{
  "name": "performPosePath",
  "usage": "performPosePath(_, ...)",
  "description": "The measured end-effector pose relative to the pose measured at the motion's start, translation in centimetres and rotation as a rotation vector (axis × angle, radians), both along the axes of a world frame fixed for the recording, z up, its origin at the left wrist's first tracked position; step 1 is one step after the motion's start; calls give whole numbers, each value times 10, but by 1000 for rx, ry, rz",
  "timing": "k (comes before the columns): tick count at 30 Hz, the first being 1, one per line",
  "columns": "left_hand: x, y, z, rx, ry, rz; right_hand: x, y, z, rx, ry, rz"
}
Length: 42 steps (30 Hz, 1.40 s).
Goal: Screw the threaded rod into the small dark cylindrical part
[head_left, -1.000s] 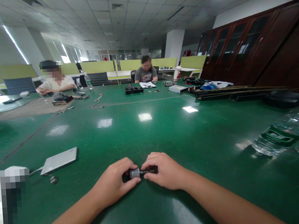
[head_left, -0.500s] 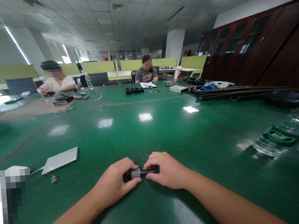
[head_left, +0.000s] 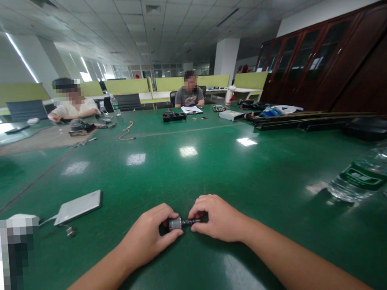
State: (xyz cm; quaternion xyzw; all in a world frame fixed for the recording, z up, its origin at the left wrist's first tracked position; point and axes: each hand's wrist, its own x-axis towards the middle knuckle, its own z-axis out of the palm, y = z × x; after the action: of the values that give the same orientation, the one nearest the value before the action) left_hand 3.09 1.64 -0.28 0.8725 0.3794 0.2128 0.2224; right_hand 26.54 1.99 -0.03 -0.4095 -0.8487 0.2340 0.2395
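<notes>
A small grey metal cylinder [head_left: 175, 224] with a dark threaded shaft [head_left: 186, 223] lies crosswise low over the green table. My left hand [head_left: 152, 231] pinches the cylinder between thumb and fingers at its left end. From the other side, the thumb and bent fingers of my right hand [head_left: 215, 218] close around the shaft's right part. The shaft's tip is partly hidden in the right hand's grip. Whether the part touches the tabletop, I cannot tell.
A white flat box [head_left: 79, 208] with a cable lies left on the green table [head_left: 169, 177]. Clear water bottles [head_left: 358, 177] stand at the right edge. Two people sit across the table, among black parts [head_left: 174, 116] and long dark rails [head_left: 287, 120].
My right hand has shifted slightly right and up along the shaft, so a little more thread shows. The left hand and the cylinder have stayed in place.
</notes>
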Motion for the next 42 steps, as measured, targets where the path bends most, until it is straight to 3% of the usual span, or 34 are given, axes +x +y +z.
performPosePath(24,-3,1,3,16,7,30,10,6,0,-63,3,-38)
performPosePath(34,-2,1,4,15,-2,96,21,13,4,-77,-39,-153)
performPosePath(42,-3,2,4,5,-8,92,13,9,2,-57,8,-97)
